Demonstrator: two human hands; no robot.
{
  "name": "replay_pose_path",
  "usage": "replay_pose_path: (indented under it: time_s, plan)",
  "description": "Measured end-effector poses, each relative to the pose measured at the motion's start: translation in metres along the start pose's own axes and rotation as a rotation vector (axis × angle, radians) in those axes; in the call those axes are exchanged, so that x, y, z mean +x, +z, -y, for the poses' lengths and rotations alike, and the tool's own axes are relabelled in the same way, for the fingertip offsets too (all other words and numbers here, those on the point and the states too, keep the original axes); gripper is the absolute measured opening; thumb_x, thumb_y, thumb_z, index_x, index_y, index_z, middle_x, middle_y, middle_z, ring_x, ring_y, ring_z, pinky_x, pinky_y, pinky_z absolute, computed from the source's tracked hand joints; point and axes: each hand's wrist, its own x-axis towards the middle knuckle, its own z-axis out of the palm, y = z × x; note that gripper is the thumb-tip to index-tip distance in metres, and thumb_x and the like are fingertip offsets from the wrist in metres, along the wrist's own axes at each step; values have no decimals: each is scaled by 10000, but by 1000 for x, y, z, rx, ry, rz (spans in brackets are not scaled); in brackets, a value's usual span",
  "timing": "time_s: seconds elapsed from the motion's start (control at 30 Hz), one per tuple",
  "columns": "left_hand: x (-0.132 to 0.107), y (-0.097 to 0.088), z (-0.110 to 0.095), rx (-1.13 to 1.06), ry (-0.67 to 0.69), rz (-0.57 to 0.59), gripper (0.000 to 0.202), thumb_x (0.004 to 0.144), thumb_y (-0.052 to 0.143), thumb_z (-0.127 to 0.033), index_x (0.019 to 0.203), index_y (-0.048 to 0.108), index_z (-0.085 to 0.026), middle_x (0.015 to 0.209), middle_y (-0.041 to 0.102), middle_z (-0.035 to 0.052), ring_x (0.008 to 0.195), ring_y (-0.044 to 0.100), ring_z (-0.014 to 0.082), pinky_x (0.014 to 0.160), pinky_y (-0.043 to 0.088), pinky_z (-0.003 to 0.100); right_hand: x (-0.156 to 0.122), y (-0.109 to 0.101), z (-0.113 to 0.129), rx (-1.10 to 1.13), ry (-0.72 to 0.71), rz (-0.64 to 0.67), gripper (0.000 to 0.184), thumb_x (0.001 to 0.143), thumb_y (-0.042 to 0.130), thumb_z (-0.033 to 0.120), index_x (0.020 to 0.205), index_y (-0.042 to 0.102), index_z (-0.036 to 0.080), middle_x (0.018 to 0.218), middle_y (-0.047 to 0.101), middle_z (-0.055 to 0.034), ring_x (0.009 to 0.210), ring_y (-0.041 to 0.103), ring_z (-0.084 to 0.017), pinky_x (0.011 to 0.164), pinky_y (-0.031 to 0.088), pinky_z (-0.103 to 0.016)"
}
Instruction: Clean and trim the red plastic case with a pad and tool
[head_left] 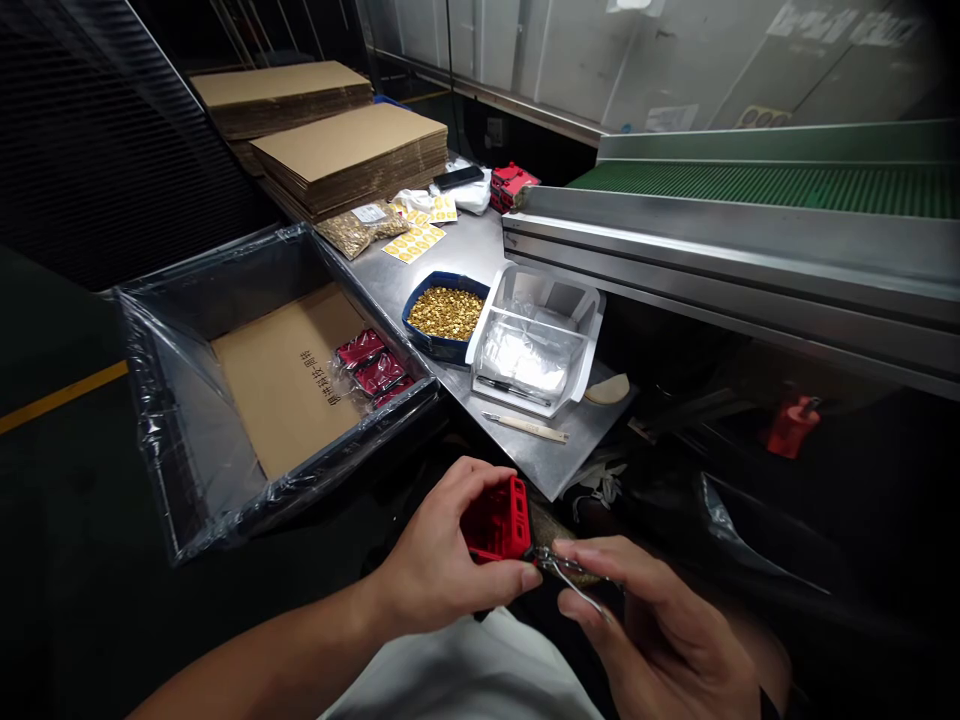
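One Chinese-printed cardboard sheet [274, 375] left of the red case [501, 522]

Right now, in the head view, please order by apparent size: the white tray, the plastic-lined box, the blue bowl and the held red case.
Largest: plastic-lined box
Then: white tray
Unranked: blue bowl and red case; they look alike, and the left hand covers part of the nearer case.

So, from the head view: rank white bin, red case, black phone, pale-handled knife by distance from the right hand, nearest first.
From the right hand:
1. Red case: just left, in the left hand.
2. Pale-handled knife: near end of the metal table.
3. White bin: just beyond the knife.
4. Black phone: far back, leftward.
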Motion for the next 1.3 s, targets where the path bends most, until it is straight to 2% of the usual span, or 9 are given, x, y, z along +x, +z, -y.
replay_pose_path:
  time_s: [0.17,0.37,0.57,0.7,0.8,0.97,1.07,1.2,1.3]
  plan:
    - [0,0,0,25,6,0,651,636,841,-367,1226,608,-218,1159,527,70,1014,569,242,864,496,364,0,0,1,-22,-38,17,415,745,706,59,1125,585,176,1044,664,-29,983,664,-67,848,601,-136]
    - [0,1,1,34,5,-11,664,633,846,-386,1227,599,-223,1167,519,72,994,566,236,817,507,348,-2,-2,-7,-72,39,-100,347,767,688,73,1089,582,146,1029,656,-38,983,663,-46,873,578,-73]
    - [-2,5,2,169,41,-72,713,634,839,-263,1287,554,-255,1203,495,45,1043,547,207,890,515,325,7,-7,-2,-66,-74,58,365,777,687,83,1116,565,139,1010,651,-44,966,656,-41,825,583,-95]
    - [-3,5,4,239,70,-83,741,628,860,-290,1291,529,-300,1218,482,18,1051,536,196,900,507,320,3,-5,-2,-103,-86,-44,356,778,660,44,1114,576,127,1038,643,-62,1015,638,-49,875,576,-123]
    - [-3,3,10,211,40,-44,711,618,868,-302,1246,536,-295,1217,490,17,1065,535,208,910,501,333,-4,2,-28,-163,32,-124,356,792,684,125,1136,594,147,1085,640,-57,1021,638,-37,917,560,-98]
    - [-5,-3,35,36,-293,59,698,609,835,-272,1221,502,-236,1059,578,26,894,582,210,794,513,336,-6,23,-124,-118,482,-244,540,829,664,415,1286,519,167,1099,652,-69,929,662,-62,848,588,-155]
    - [-11,-4,57,33,-270,137,779,649,830,-316,1336,467,-266,1141,564,39,1008,562,234,925,460,371,-7,29,-165,-125,597,-245,535,854,587,525,1225,530,144,1110,640,-92,950,650,-91,850,574,-200]
    - [-21,2,84,0,-128,296,733,739,781,-465,1394,481,-329,1279,446,57,1167,477,262,1045,367,388,-17,26,-174,-239,637,-199,469,863,553,550,1139,586,172,1096,595,-86,924,561,-102,899,493,-264]
    - [-25,12,94,14,-185,271,633,778,717,-507,1343,512,-307,1231,451,61,1071,490,244,972,386,372,-24,18,-173,-290,647,-139,446,885,507,550,1115,580,174,1079,574,-79,913,529,-99,914,466,-273]
